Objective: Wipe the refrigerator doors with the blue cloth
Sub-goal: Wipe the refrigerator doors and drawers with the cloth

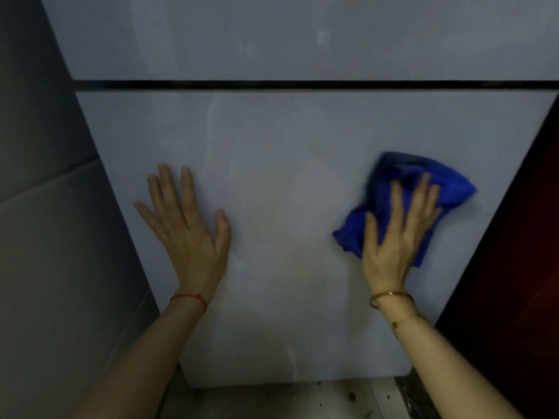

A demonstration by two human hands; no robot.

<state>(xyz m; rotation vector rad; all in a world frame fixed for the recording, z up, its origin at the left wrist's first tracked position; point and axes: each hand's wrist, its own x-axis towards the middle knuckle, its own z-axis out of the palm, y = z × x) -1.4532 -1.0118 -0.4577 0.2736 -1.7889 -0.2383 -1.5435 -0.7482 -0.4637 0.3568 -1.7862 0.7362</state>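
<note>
The pale grey lower refrigerator door fills the middle of the view, with the upper door above a dark horizontal gap. My right hand lies flat with spread fingers on the crumpled blue cloth, pressing it against the right part of the lower door. The cloth looks blurred at its top. My left hand rests flat and bare on the left part of the same door, fingers apart. Faint yellowish smears show on the door between my hands.
A grey tiled wall stands to the left of the refrigerator. A dark reddish surface borders it on the right. Below the door a strip of dirty pale floor shows.
</note>
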